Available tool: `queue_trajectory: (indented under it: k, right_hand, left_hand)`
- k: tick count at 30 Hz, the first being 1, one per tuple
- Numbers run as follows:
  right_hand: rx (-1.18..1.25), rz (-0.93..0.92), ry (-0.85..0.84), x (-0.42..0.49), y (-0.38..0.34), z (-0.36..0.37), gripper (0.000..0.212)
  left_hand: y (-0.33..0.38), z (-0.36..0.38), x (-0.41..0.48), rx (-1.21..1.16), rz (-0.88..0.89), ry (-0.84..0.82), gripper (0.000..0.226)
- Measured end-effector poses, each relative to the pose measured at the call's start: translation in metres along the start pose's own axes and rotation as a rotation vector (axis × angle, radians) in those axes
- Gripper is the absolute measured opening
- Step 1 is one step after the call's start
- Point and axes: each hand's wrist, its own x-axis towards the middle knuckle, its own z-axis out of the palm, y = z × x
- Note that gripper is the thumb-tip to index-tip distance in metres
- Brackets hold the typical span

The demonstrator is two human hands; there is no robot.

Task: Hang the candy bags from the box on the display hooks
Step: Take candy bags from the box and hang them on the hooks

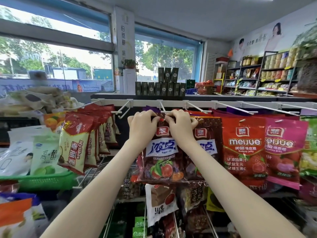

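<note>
Up by a white display hook [163, 107], the left hand [143, 125] and the right hand [180, 124] both pinch the top edge of a dark candy bag [161, 162] (fruit printed low on it). Behind, green boxes [161, 86] stand on a dark surface [120, 96] — windows [51, 54] beyond, stocked shelves [274, 74] to the right.

1. A white metal display rail [145, 101] runs just above the fingers [153, 118], carrying white wire hooks [197, 107].
2. Right of the fingers hang a red gummy-jelly bag [243, 148] and a pink gummy-jelly bag [284, 152].
3. Left of them hang cream-and-red Mylikes bags [75, 145].

Dark maroon candy bag [161, 157], upright, top edge at white hook [169, 111]
</note>
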Motion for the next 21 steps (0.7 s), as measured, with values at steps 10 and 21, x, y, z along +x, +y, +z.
queue_trajectory:
  k: [10, 21]
  right_hand:
    - [-0.222, -0.033, -0.006, 0.003, 0.005, 0.011, 0.012]
    - [-0.296, -0.241, 0.198, -0.044, 0.025, 0.007, 0.031]
  left_hand:
    - [0.007, 0.028, -0.008, 0.202, -0.064, 0.067, 0.027]
    - [0.009, 0.038, -0.078, 0.130, 0.167, 0.161, 0.039]
